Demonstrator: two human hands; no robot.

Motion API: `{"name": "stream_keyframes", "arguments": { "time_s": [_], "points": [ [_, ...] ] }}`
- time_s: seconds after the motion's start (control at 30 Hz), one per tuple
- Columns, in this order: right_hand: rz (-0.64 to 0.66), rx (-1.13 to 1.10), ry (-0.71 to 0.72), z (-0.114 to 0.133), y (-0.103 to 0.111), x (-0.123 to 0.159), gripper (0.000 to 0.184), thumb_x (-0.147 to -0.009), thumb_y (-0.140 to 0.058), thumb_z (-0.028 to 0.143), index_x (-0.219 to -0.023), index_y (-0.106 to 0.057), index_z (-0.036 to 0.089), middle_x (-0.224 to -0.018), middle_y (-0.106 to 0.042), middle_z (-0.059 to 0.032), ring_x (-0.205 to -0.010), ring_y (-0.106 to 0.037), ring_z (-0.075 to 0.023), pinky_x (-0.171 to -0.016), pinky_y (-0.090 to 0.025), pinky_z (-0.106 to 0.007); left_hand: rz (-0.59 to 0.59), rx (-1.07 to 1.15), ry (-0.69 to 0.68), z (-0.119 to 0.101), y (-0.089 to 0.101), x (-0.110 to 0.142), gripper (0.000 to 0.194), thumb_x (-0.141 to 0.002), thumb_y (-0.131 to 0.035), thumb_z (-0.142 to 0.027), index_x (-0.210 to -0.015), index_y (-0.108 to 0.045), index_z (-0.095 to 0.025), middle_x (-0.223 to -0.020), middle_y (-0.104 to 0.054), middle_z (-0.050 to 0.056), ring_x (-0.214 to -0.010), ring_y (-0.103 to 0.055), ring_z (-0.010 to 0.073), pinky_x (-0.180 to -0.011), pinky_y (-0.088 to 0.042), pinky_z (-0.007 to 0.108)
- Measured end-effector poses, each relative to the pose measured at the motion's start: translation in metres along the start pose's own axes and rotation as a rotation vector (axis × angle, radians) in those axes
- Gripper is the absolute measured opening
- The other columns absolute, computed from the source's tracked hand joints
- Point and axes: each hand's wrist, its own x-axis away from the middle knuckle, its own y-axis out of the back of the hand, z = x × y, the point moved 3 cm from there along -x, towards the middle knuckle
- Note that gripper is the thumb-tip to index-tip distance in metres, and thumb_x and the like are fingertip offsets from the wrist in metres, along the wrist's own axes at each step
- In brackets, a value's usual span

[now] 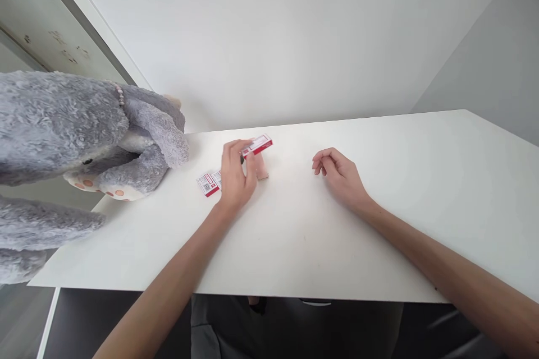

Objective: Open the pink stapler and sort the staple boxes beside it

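Note:
My left hand is closed on a small red-and-white box, pinched at its left end and raised over the table. Under it, right beside the fingers, is a small pinkish, flat-looking object; its kind I cannot make out. Two similar red-and-white boxes, one of them the outer box with a barcode, lie at the left of my wrist, partly covered by the hand. My right hand rests on the tabletop, fingers loosely curled in, with nothing seen in them.
The white table runs up to a pale wall at the back. A large grey plush toy with a bead string leans over the table's left end. Dark-clothed legs show below the front edge.

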Motion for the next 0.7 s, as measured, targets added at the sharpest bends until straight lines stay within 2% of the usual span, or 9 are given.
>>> {"name": "stream_keyframes", "arguments": {
  "time_s": [0.1, 0.23, 0.33, 0.5, 0.7],
  "points": [
    [0.031, 0.006, -0.01, 0.002, 0.0, 0.001, 0.026, -0.101, -0.041, 0.027, -0.096, -0.066, 0.026, -0.091, -0.07, -0.0035, -0.081, -0.062, -0.0191, -0.071, -0.045, -0.034, -0.043, -0.177, 0.072, 0.024, 0.009, -0.007, 0.036, -0.112, -0.031, -0.033, -0.125, -0.061, -0.02, -0.123, -0.064, 0.014, -0.119, -0.06, 0.0256, -0.105, -0.046, 0.044],
    [0.065, 0.016, -0.023, 0.004, -0.001, 0.001, 0.026, -0.099, -0.04, 0.025, -0.093, -0.066, 0.026, -0.09, -0.07, -0.003, -0.08, -0.062, -0.0184, -0.066, -0.043, -0.032, -0.028, -0.411, 0.198, 0.054, 0.021, -0.011, 0.038, -0.11, -0.037, -0.04, -0.121, -0.066, -0.019, -0.118, -0.065, 0.016, -0.114, -0.06, 0.0305, -0.106, -0.04, 0.048],
    [0.103, 0.035, -0.048, 0.004, -0.002, 0.001, 0.027, -0.099, -0.04, 0.026, -0.093, -0.066, 0.025, -0.087, -0.069, -0.0027, -0.077, -0.061, -0.0182, -0.061, -0.04, -0.031, 0.006, -0.542, 0.261, 0.068, 0.027, -0.01, 0.039, -0.108, -0.04, -0.043, -0.119, -0.069, -0.019, -0.117, -0.066, 0.017, -0.114, -0.058, 0.0349, -0.103, -0.037, 0.051],
    [0.151, 0.047, -0.038, 0.005, -0.004, 0.001, 0.026, -0.098, -0.041, 0.025, -0.094, -0.067, 0.025, -0.087, -0.07, -0.003, -0.079, -0.062, -0.0188, -0.059, -0.04, -0.03, 0.061, -0.673, 0.314, 0.077, 0.03, -0.006, 0.032, -0.101, -0.053, -0.043, -0.114, -0.071, -0.02, -0.119, -0.068, 0.017, -0.117, -0.057, 0.0387, -0.105, -0.036, 0.055],
    [0.167, 0.048, -0.035, 0.003, -0.004, 0.0, 0.025, -0.098, -0.042, 0.026, -0.094, -0.067, 0.026, -0.088, -0.071, -0.003, -0.076, -0.062, -0.0187, -0.059, -0.04, -0.03, 0.112, -0.692, 0.313, 0.071, 0.025, -0.004, 0.028, -0.092, -0.061, -0.047, -0.104, -0.07, -0.023, -0.109, -0.071, 0.014, -0.112, -0.06, 0.037, -0.105, -0.036, 0.053]
  ]
}}
